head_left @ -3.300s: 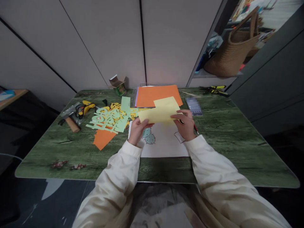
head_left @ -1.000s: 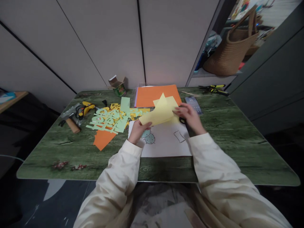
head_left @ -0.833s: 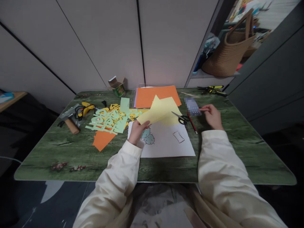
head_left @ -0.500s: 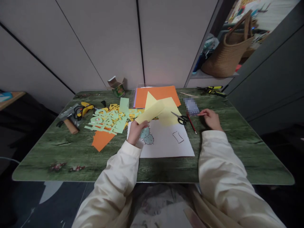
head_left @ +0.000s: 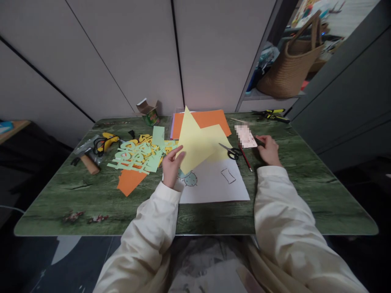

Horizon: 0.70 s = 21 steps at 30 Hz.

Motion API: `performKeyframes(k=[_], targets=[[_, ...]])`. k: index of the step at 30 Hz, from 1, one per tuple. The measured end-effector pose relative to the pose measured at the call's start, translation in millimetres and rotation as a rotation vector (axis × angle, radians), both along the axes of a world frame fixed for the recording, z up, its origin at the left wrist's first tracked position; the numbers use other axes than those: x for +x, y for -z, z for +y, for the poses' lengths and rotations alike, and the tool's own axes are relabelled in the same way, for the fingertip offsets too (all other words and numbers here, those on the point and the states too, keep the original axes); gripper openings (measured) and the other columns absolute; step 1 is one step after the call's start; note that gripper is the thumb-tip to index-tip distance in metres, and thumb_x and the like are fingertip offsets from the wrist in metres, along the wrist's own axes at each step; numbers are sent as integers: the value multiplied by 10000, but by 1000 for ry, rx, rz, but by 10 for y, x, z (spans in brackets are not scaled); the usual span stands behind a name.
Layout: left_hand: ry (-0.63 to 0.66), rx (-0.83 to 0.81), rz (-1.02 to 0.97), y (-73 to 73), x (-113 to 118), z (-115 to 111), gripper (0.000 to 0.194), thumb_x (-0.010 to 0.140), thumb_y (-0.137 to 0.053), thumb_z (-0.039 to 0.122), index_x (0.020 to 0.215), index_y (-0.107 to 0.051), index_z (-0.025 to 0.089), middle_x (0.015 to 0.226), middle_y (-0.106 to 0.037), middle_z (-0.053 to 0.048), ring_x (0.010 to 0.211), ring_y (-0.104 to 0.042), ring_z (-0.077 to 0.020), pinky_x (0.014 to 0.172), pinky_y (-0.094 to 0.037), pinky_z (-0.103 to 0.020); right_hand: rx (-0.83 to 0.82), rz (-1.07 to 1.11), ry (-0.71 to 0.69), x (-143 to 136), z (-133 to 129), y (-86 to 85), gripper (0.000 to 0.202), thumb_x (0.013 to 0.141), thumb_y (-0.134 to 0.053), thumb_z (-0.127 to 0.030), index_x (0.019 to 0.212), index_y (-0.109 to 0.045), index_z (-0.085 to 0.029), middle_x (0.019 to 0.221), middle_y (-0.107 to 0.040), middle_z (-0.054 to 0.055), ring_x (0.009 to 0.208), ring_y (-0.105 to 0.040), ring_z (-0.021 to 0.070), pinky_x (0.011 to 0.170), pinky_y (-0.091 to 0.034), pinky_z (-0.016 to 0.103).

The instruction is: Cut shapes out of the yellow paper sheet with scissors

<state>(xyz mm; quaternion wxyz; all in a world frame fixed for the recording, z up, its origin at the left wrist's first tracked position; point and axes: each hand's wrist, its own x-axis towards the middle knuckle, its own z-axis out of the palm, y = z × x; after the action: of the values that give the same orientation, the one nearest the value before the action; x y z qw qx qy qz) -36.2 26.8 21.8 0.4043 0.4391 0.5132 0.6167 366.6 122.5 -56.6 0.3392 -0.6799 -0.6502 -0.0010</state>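
My left hand point(head_left: 172, 167) is closed, pinching a pale yellow sheet of paper point(head_left: 193, 142) by its left edge. The sheet stands tilted with a corner pointing up. Behind and right of it lies another pale yellow sheet point(head_left: 218, 132), with black-handled scissors point(head_left: 233, 154) on it. Under them is white paper point(head_left: 214, 187) with cactus shapes and a small outlined four-sided figure drawn on it; the held sheet hides part. My right hand point(head_left: 269, 150) rests on the table, fingers loosely bent and apart, just right of a phone point(head_left: 246, 136) with a blurred screen. A red pencil point(head_left: 246, 158) lies below the phone.
Cut green and yellow paper pieces point(head_left: 139, 152) are heaped at left, near an orange scrap point(head_left: 131, 182). Orange sheets point(head_left: 210, 118) lie at the back. A hammer point(head_left: 89, 163), a yellow-handled tool point(head_left: 110, 140), an open small box point(head_left: 151, 114) and pliers point(head_left: 271, 114) are around the table point(head_left: 214, 219).
My left hand has turned the yellow sheet so its face shows and its corner points up. My right hand has drawn slightly back from the phone, whose screen went from bluish to pinkish white.
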Motion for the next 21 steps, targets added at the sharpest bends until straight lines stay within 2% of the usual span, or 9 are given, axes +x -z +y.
performKeyframes(k=[2,6,11,14,17,21], targets=[[-53,-13,72,7,-5,17,357,684,-686,289,1022,-680,173,1130,-645,-100,1079,-571,-235,947,-421,-359,-3,35,14,16,17,30,397,673,-497,-198,1070,-478,-191,1109,-626,97,1082,-497,279,947,-299,482],[-59,4,121,40,-6,36,334,701,-652,234,1028,-679,176,1130,-644,-98,1062,-580,-219,947,-421,-348,-41,44,13,-23,70,82,389,668,-506,-217,1053,-461,-189,1112,-604,106,1078,-483,288,932,-308,477],[-40,-32,184,36,-13,23,374,691,-655,218,1064,-663,210,1140,-636,-67,1052,-579,-218,945,-429,-350,-105,-36,-111,-195,122,89,364,670,-479,-194,1034,-469,-197,1081,-577,102,1061,-464,280,947,-291,473],[-24,-79,143,13,-17,14,425,668,-672,203,1091,-648,230,1167,-620,-59,1042,-582,-227,924,-447,-363,-69,-62,-6,-236,114,77,324,701,-452,-195,1024,-470,-186,1032,-576,108,1049,-456,289,973,-239,508],[-20,-65,82,-4,-9,13,448,646,-680,159,1089,-649,221,1202,-600,-64,1121,-538,-227,980,-404,-353,8,-40,134,-203,95,72,333,708,-449,-211,1038,-464,-172,1034,-560,131,1037,-448,305,938,-275,503],[29,-53,-34,11,5,20,489,642,-652,112,1121,-626,204,1239,-578,-69,1171,-505,-222,997,-385,-336,22,3,134,-156,91,84,359,703,-448,-213,1060,-455,-177,1044,-559,128,1029,-450,299,920,-293,491]])
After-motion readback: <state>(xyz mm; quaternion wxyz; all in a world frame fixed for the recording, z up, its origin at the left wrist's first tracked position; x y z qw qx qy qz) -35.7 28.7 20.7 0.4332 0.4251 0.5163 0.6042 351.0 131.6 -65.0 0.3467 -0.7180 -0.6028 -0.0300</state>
